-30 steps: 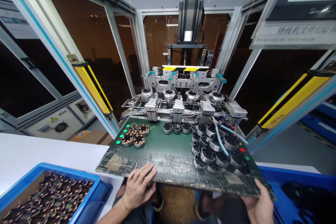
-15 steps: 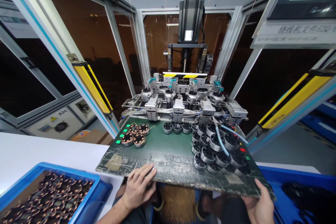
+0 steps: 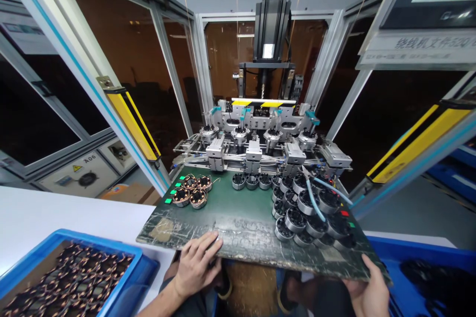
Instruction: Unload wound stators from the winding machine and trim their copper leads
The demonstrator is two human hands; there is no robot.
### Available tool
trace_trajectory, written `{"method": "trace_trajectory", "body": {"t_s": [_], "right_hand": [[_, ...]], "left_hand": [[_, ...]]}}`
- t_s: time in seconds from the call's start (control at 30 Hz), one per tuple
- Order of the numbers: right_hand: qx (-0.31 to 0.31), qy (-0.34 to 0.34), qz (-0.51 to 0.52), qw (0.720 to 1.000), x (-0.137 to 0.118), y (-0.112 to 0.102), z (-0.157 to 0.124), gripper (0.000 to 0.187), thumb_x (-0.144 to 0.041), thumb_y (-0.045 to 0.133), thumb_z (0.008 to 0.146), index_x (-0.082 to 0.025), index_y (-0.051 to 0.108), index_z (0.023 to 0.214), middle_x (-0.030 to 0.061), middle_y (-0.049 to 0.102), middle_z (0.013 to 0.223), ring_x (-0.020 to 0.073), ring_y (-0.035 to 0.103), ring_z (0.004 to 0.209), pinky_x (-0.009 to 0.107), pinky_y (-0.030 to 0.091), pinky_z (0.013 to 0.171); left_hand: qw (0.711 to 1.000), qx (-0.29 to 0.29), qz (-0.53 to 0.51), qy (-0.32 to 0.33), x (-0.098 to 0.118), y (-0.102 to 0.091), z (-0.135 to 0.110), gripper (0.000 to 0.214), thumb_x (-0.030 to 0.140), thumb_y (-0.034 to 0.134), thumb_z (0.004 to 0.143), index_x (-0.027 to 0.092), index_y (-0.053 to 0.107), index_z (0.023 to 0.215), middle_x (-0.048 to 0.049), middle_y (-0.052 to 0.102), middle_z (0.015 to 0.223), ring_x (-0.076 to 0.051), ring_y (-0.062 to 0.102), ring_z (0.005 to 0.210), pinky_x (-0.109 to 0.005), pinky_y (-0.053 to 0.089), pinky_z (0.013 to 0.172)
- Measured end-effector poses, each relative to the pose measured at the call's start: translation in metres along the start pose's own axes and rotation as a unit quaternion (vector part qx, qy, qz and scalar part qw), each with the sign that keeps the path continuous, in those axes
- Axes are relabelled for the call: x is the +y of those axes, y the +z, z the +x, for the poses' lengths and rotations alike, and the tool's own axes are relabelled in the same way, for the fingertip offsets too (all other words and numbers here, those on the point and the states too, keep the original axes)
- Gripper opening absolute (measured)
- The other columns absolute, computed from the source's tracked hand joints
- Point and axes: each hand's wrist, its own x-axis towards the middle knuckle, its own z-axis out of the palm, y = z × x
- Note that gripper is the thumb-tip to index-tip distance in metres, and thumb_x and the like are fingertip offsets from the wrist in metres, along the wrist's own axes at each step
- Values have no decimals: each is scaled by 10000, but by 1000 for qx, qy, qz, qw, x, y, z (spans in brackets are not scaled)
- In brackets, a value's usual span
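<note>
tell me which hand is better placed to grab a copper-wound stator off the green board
Probably the left. The left hand rests on the front edge of the green board, nearer the wound stators; the right hand holds the right corner, beside the bare cores.

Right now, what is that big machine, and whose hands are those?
This is seen from a camera on a person's head, so those are their own hands. The left hand lies flat on the front edge of a green board; the right hand touches its right corner. Neither holds a part. On the board sit four copper-wound coils, left, and many bare metal rings, right. Behind stands a machine with a black motor on top. A blue bin holds more coils.
</note>
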Motion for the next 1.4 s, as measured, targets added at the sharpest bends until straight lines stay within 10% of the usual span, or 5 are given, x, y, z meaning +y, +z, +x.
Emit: {"method": "trace_trajectory", "body": {"t_s": [0.27,1.4], "right_hand": [[-17,-4,-13,1000,2,-3,2,621,-466,919,710,-232,805,1274,-1,884,1005,310,847,929,497,706,946],[3,-12,-9,1000,6,-9,10,570,-408,911,709,-224,815,1240,-28,868,959,237,803,781,434,708,882]], "left_hand": [[1000,-1,9,1,0,0,0,681,363,824,988,372,631,1640,-44,838,1382,-256,771,1258,-406,467,1136],[1000,1,7,6,1,-1,3,381,385,760,1057,284,767,1424,-65,858,1352,-259,775,1239,-429,467,1067]]}}
